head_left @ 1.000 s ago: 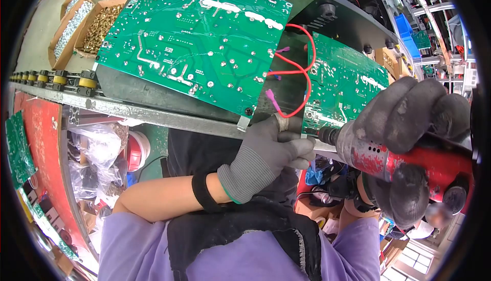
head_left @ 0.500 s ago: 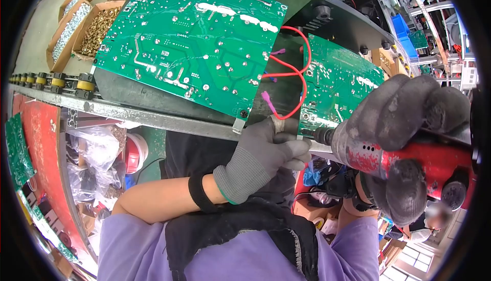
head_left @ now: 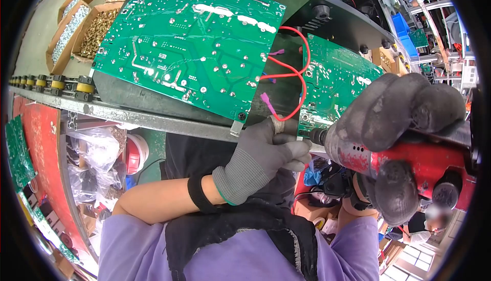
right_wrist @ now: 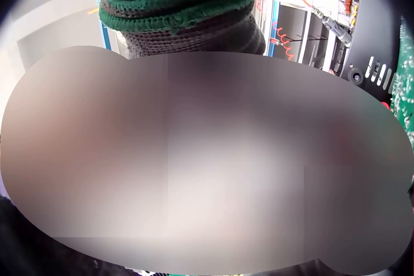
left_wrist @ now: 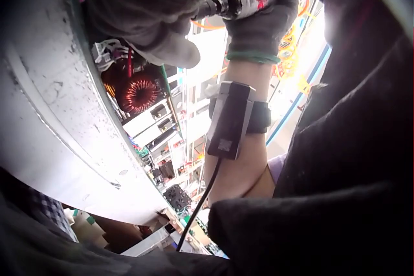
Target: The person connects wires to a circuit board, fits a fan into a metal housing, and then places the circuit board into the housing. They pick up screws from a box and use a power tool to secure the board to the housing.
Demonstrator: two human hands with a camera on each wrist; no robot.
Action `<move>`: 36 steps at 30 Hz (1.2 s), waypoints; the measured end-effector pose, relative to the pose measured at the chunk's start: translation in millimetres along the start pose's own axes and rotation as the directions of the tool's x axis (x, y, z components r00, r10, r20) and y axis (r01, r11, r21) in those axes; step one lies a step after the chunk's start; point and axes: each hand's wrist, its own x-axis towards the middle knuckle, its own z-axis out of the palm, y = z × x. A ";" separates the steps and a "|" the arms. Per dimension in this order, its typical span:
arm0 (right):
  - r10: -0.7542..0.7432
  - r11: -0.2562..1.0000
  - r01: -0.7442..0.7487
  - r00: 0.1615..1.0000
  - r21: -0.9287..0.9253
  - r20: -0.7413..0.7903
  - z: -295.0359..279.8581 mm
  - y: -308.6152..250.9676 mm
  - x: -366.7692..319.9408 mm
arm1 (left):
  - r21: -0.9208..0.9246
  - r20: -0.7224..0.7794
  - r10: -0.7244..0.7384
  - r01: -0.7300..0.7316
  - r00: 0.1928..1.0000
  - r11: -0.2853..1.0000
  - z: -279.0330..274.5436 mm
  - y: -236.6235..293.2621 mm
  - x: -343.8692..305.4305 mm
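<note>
Metal-edged bench (head_left: pixel 148 119) crosses the head view from the left toward the centre, with a large green board (head_left: pixel 186 46) above it at upper centre. At the right of the frame, the red power tool (head_left: pixel 432 164) sits in the right hand (head_left: pixel 394 120), gloved fingers wrapped round its body. It looks hefty and rigid, its hard casing likely to bear a firm hold around the thick middle, clear of the chuck (head_left: pixel 318 137). Its long axis runs nearly level, dropping slightly rightward, tip pointing left toward the left hand (head_left: pixel 258 153); whether those bent fingers pinch anything, I cannot tell. The second green board (head_left: pixel 335 81), right of centre, seems stiff but fragile, best taken by its edges.
</note>
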 end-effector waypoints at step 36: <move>-0.321 0.901 0.402 0.870 0.163 -0.374 45.2 36.7 -3.8 | 0.965 -0.243 0.338 0.191 0.909 0.179 -206.3 246.7 -51.6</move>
